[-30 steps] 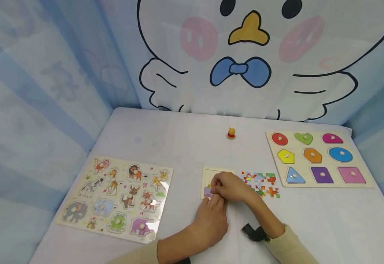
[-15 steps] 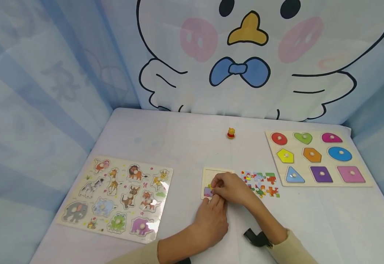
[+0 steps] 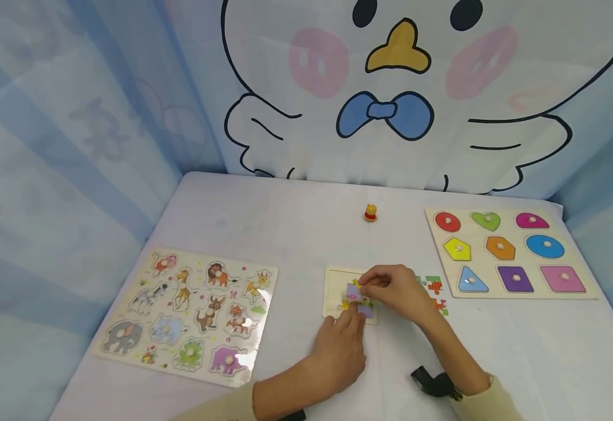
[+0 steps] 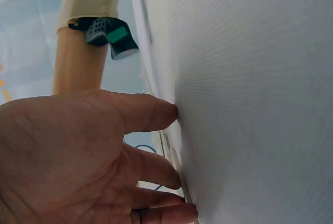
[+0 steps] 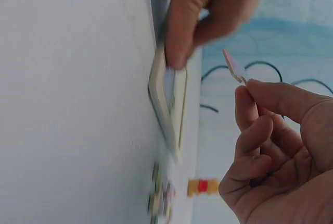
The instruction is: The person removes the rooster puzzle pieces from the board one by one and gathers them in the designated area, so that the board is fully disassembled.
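My right hand (image 3: 398, 292) pinches a purple jigsaw piece (image 3: 354, 292) between thumb and forefinger. In the right wrist view that piece (image 5: 234, 66) is tilted and held up apart from the small wooden puzzle tray (image 5: 163, 104). Below it in the head view lies the tray (image 3: 330, 292), with another purple piece (image 3: 366, 311) in its front right part. My left hand (image 3: 338, 351) reaches over the tray's front edge, its extended fingertips touching there. The left wrist view shows the thumb (image 4: 156, 112) against the white tablecloth. My hands hide part of the tray.
Loose jigsaw pieces (image 3: 435, 286) lie right of the tray, partly behind my right hand. An animal puzzle board (image 3: 190, 313) sits at left and a shapes board (image 3: 477, 257) at right. A small yellow and red figure (image 3: 371, 213) stands behind the tray.
My right hand has lifted off the tray's left part and moved right, now with the purple piece between its fingers. The left hand stays nearly where it was.
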### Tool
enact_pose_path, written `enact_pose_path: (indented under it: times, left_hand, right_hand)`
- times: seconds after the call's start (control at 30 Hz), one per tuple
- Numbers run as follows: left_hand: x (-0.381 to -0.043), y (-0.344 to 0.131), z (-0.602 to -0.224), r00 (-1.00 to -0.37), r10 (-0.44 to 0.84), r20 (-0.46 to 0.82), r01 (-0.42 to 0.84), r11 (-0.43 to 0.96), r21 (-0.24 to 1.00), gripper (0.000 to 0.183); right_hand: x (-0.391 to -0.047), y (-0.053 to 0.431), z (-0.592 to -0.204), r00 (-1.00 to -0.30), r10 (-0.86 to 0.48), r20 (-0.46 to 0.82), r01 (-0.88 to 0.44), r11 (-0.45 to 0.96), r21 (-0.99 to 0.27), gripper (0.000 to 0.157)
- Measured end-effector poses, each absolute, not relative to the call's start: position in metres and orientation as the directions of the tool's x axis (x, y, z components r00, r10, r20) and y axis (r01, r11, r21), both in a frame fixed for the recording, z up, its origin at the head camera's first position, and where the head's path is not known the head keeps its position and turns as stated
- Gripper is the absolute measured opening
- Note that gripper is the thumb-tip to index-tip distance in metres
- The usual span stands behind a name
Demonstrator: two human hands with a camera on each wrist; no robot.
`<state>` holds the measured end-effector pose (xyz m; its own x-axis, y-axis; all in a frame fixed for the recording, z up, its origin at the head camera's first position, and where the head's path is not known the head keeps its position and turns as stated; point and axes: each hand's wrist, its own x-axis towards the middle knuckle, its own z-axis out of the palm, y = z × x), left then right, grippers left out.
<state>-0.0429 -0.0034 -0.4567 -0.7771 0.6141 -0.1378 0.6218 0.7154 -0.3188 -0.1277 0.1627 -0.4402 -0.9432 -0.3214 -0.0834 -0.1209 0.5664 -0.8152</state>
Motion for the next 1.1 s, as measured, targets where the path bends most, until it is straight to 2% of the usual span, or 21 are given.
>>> enact_pose_path:
  times: [0.27,0.43,0.77,1.1]
  left_hand:
    - [-0.045,-0.001,-0.454,-0.770,0.605,-0.204,0.636,0.700,-0.324,0.061]
    - [-0.045,-0.002,-0.453,-0.764,0.609,-0.213,0.643,0.694,-0.324,0.062]
    - [-0.045,0.000,-0.453,-0.767,0.606,-0.213,0.641,0.703,-0.308,0.063]
    - [-0.045,-0.001,-0.454,-0.768,0.609,-0.200,0.639,0.704,-0.310,0.063]
  right_hand:
    - [-0.107,0.214,-0.440,-0.958,-0.210,-0.195,0.039,0.580,-0.814,0.011]
    - [-0.093,0.228,-0.452,-0.953,-0.192,-0.236,0.069,0.617,-0.784,0.010]
    - [-0.085,0.228,-0.460,-0.973,-0.136,-0.184,0.027,0.730,-0.683,0.008]
    - [-0.086,0.221,-0.458,-0.977,-0.150,-0.149,-0.035,0.810,-0.585,0.008]
